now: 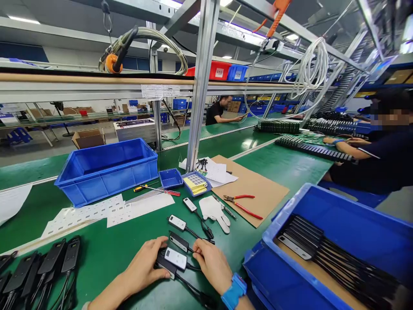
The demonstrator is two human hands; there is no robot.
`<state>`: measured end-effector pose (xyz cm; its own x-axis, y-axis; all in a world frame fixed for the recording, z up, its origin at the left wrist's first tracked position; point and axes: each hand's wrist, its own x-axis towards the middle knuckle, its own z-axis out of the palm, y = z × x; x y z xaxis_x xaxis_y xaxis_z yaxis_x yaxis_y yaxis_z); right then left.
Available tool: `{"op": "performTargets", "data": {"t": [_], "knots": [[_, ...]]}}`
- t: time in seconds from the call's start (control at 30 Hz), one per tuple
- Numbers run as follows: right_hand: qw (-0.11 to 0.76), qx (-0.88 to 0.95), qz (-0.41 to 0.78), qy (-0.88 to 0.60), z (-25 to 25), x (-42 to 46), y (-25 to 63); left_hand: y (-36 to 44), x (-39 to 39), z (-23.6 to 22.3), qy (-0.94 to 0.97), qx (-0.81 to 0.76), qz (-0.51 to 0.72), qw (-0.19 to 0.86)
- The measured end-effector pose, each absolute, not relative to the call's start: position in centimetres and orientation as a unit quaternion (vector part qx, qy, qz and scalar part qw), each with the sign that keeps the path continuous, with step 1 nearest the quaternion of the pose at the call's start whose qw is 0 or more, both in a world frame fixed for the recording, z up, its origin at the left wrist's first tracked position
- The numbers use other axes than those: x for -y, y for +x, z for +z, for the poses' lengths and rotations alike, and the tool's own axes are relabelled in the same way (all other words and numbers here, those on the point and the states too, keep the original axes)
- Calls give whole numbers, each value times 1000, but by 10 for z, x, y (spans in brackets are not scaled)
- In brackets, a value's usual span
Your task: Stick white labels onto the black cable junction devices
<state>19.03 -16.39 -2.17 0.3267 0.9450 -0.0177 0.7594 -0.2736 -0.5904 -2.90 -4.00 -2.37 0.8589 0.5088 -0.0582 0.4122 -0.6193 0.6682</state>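
My left hand [145, 265] curves around the left end of a small cluster of cabled electronic boxes, with its thumb against the nearest black box [166, 265]. A white-faced box [176, 258] rests on or right beside that one. My right hand [214, 262], with a blue band on the wrist, has its fingers closed at the cable end of another black box [179, 242]; its fingertips partly hide the cable. Two more white-faced boxes, one nearer [177, 222] and one farther [189, 205], lie beyond with their cables.
A blue bin [306, 202] of cabled boxes stands right; another blue bin [109, 181] is back left. Black cabled boxes [54, 262] lie at left. Cutting pliers [238, 200], a white glove [214, 212], screwdrivers [164, 190] and label sheets [138, 211] are ahead. A co-worker [380, 146] sits right.
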Motion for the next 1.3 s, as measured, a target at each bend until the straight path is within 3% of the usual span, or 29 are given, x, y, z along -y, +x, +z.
{"op": "performTargets", "data": {"t": [0.4,0.53,0.67,0.9,1.07,1.2,1.3], "knots": [[299,520,250,-760,-27,164,200,-2,49,-1,947,-108,54,299],[314,522,238,-756,-18,171,201,-6,48,-7,929,-164,75,324],[309,572,291,-702,-19,162,193,-15,37,-19,939,-170,117,275],[156,566,61,-807,-21,114,188,-19,16,-29,941,-169,119,270],[226,635,135,-726,-18,109,194,-20,6,-32,946,-131,119,270],[170,525,20,-833,-13,85,215,-23,2,-30,947,-119,86,287],[159,525,11,-836,-16,80,216,-30,3,-30,935,-133,88,317]]}}
